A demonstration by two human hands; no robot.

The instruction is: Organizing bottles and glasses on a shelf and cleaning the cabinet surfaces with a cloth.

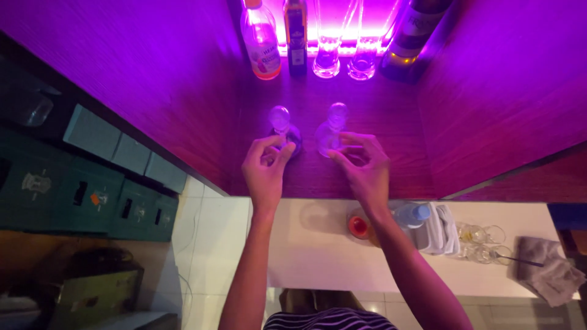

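Magenta light washed a wood-grained bar shelf (391,153), thrown by a glowing strip along its back edge. Below the shelf ran a pale, smooth counter (318,256), and left of it a tiled floor and dark green crates (92,177).

On the shelf stood two small clear glasses, rounded and stemmed. The left hand (264,168) pinched the base of the left glass (281,125) between thumb and fingertips. The right hand (364,164) was curled with its fingertips at the foot of the right glass (330,131); whether it truly gripped could not be told. The two glasses stood near each other, apart, midway across the shelf.

Behind them, against the light, stood a row: a clear plastic bottle (262,43) with a pink label, a slim dark bottle (296,36), two tall clear glasses (343,58), and a large dark bottle (416,36) leaning at the right.

On the counter lay an orange-capped jar (359,227) partly hidden by the right forearm, a water bottle (411,215), folded white cloths (441,229), several upturned glasses (483,241) and a crumpled grey cloth (553,275).
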